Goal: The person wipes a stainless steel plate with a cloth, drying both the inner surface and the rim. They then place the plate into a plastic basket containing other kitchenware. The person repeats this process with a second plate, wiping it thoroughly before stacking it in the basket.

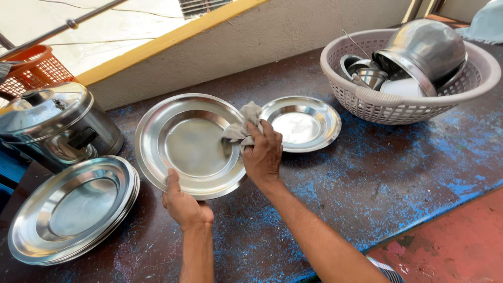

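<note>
A large steel plate [183,141] is tilted up off the dark worktop, its face toward me. My left hand [183,205] grips its near rim from below, thumb on the rim. My right hand [263,153] is closed on a crumpled grey cloth [242,124] and presses it against the plate's right inner edge. Just right of that hand a smaller steel plate [301,123] lies flat on the worktop.
A stack of steel plates [73,207] sits at the near left, with a lidded steel pot [52,123] behind it. A pale plastic basket [367,105] holding a steel pot and small bowls stands at the far right. An orange crate [36,68] is at the far left. The worktop [398,173] has worn blue paint.
</note>
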